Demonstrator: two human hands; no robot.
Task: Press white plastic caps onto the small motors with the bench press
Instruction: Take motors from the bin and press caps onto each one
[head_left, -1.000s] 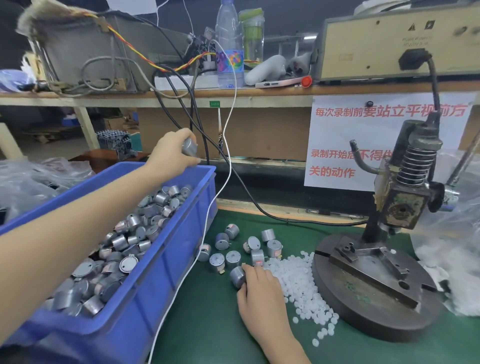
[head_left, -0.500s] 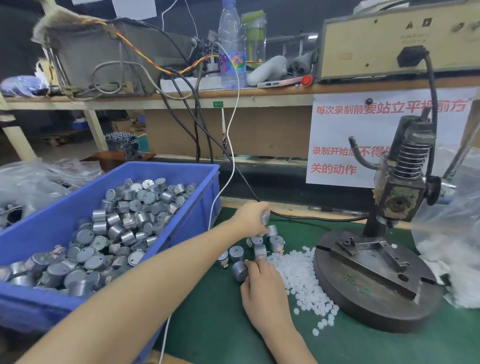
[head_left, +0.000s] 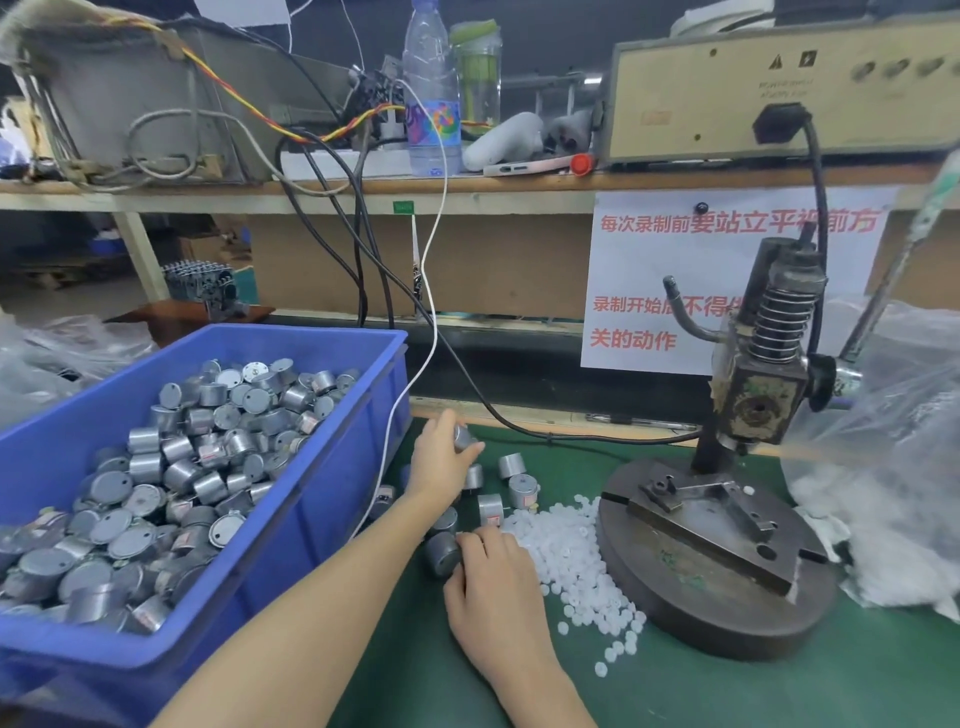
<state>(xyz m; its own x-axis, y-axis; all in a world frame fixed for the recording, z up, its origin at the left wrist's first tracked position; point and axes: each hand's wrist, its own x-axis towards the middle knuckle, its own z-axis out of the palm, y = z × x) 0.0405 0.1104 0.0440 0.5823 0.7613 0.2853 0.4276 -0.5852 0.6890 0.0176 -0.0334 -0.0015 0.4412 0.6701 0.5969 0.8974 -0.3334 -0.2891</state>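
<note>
The left hand (head_left: 441, 462) pinches a small motor (head_left: 464, 436) over the loose motors (head_left: 511, 464) on the green mat (head_left: 727, 691) — the right hand (head_left: 493, 587) rests by the white caps (head_left: 571, 561) beside the bench press (head_left: 758, 400), its grip impossible to tell.

1. The left hand (head_left: 441, 465), forearm reaching in from the lower left, pinches a small motor (head_left: 463, 437) at its fingertips (back of the hand up).
2. The right hand (head_left: 491, 587) lies palm down, thumb and fingers curled round a second motor (head_left: 441, 555).
</note>
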